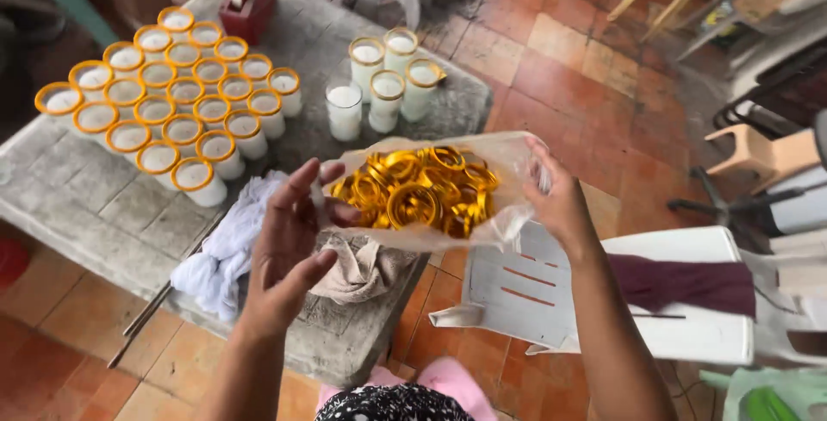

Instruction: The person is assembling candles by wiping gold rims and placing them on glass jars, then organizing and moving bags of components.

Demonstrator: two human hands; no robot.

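From the head camera, both hands are holding a clear plastic bag (431, 188) open in mid-air, just above the near edge of a grey stone table (103, 205). The bag is sitting at the centre of the frame and is bulging with shiny gold rings (415, 188).

The left hand (289, 249), at about 8 o'clock from the bag, is gripping the bag's left edge: the thumb and forefinger are pinching the plastic, while the other fingers (297, 187) are lying loosely spread, half-curled toward the opening. The right hand (560, 201), at 3 o'clock from the bag, is clasping the right edge with its fingers closed on the plastic; their tips are hidden behind the film.

On the table, a cluster of white candle jars with orange rims (164, 93) is standing at 10 o'clock from the bag. A smaller group of white jars (383, 81) is standing at 12 o'clock. A red tape dispenser (248, 0) is sitting at the table's far edge. A white cloth (226, 244) and a beige rag (366, 270) are lying at the near edge, under the hands.

The floor is terracotta tile (568, 85). A white plastic chair (603, 296) is standing at 5 o'clock from the bag, with a dark purple cloth (689, 285) draped over it.
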